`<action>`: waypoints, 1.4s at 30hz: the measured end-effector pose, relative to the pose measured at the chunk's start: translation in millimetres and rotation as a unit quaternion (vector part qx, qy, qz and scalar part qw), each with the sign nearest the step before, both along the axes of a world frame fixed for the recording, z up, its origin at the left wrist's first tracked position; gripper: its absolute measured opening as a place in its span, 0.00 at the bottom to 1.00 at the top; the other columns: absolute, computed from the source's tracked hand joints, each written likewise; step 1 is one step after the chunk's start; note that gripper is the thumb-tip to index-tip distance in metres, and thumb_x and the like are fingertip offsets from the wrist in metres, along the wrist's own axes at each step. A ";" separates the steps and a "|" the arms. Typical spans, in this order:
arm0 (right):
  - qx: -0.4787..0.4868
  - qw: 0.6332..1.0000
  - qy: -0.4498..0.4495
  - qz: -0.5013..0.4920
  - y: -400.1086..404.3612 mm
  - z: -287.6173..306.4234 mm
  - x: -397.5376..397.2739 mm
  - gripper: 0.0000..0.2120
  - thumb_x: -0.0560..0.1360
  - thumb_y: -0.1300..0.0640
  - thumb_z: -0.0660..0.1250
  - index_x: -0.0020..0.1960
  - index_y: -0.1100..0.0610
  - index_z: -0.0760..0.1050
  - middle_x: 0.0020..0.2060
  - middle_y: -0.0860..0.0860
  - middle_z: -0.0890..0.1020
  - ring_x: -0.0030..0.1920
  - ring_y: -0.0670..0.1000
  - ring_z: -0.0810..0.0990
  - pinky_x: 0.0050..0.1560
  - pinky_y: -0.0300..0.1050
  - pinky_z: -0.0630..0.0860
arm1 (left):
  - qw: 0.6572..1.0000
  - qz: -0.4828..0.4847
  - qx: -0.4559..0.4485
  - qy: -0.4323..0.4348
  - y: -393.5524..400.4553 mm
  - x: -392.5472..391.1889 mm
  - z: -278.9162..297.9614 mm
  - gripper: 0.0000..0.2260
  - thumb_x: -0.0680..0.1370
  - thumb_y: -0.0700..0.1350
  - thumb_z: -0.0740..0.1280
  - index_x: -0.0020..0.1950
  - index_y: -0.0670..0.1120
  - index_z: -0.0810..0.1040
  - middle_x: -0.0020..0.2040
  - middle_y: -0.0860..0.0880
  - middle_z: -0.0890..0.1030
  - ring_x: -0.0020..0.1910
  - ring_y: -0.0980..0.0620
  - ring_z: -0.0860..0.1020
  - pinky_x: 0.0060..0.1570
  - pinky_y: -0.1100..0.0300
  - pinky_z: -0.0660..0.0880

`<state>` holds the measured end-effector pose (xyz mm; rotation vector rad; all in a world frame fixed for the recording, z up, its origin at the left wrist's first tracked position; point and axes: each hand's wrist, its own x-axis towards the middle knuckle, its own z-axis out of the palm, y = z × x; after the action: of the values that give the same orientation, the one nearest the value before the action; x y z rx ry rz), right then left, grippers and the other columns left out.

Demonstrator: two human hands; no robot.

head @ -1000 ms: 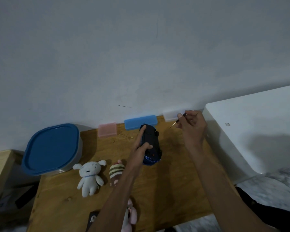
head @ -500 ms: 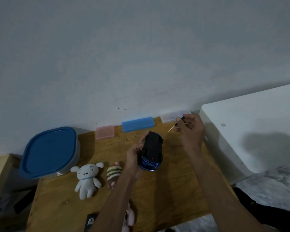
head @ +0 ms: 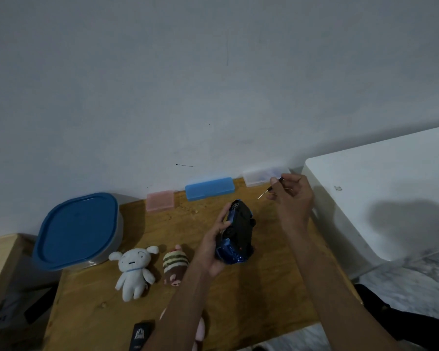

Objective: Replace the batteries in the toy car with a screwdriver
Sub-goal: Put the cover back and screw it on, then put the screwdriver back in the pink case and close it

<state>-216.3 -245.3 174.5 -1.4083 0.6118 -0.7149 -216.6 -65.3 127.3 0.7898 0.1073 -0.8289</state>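
Note:
A blue toy car (head: 238,231) with a black underside is held above the wooden table (head: 264,287), turned so its underside faces up and to the right. My left hand (head: 214,245) grips it from the left side. My right hand (head: 293,198) is a little behind and right of the car and pinches a small screwdriver (head: 271,188) with a dark handle. Its thin metal tip points down-left toward the car without touching it.
Against the wall lie a pink case (head: 160,200), a blue case (head: 209,188) and a clear case (head: 264,176). A blue-lidded container (head: 77,230) sits at the left. A white plush (head: 133,271), a striped plush (head: 176,268) and a black box (head: 140,335) lie nearer. A white appliance (head: 380,198) stands on the right.
My left hand has turned the car over and tilted it, so its black underside now faces up. My right hand keeps the screwdriver in about the same place.

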 end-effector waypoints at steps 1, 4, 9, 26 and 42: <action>0.002 1.000 0.001 0.000 -0.3 0.1 -0.5 0.09 0.75 0.60 0.74 0.54 0.57 0.77 0.44 0.54 0.83 0.40 0.54 0.86 0.38 0.48 0.84 | 1.000 0.004 0.018 -0.006 -0.7 0.2 -4.5 0.27 0.74 0.44 0.70 0.72 0.60 0.74 0.71 0.43 0.73 0.65 0.35 0.75 0.53 0.42 0.79; 0.011 1.000 0.007 -0.001 -1.4 -0.3 -1.6 0.10 0.75 0.60 0.74 0.55 0.59 0.77 0.45 0.55 0.84 0.40 0.54 0.86 0.38 0.46 0.84 | 0.995 0.039 0.090 -0.036 -2.4 1.8 -16.8 0.26 0.76 0.41 0.70 0.71 0.63 0.74 0.66 0.42 0.80 0.58 0.39 0.80 0.49 0.47 0.80; 0.032 0.998 0.035 0.033 -2.1 -9.7 -2.0 0.10 0.76 0.58 0.73 0.56 0.56 0.79 0.44 0.57 0.85 0.39 0.55 0.86 0.41 0.48 0.84 | 0.930 0.074 0.311 -0.180 -7.1 5.0 -36.8 0.28 0.76 0.41 0.73 0.66 0.71 0.74 0.66 0.48 0.78 0.55 0.45 0.82 0.53 0.46 0.82; 0.083 0.972 0.148 0.164 -11.4 -52.0 -7.0 0.05 0.76 0.62 0.71 0.52 0.62 0.79 0.43 0.59 0.85 0.41 0.55 0.86 0.37 0.39 0.81 | 0.710 -0.024 0.631 -0.311 -46.8 -8.7 -113.2 0.28 0.76 0.49 0.74 0.73 0.65 0.69 0.81 0.45 0.50 0.79 0.41 0.54 0.75 0.45 0.64; -0.035 0.948 0.165 0.269 36.9 -36.0 66.7 0.07 0.80 0.63 0.66 0.51 0.52 0.80 0.46 0.55 0.84 0.44 0.52 0.82 0.39 0.44 0.81 | 0.727 0.122 0.611 -0.288 -5.3 46.0 -67.5 0.21 0.79 0.55 0.68 0.72 0.55 0.74 0.76 0.46 0.67 0.75 0.45 0.65 0.71 0.50 0.68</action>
<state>-149.6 -208.4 138.5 -1.6800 0.4262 -0.0636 -170.6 -70.7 59.8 2.2089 0.2005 -0.1092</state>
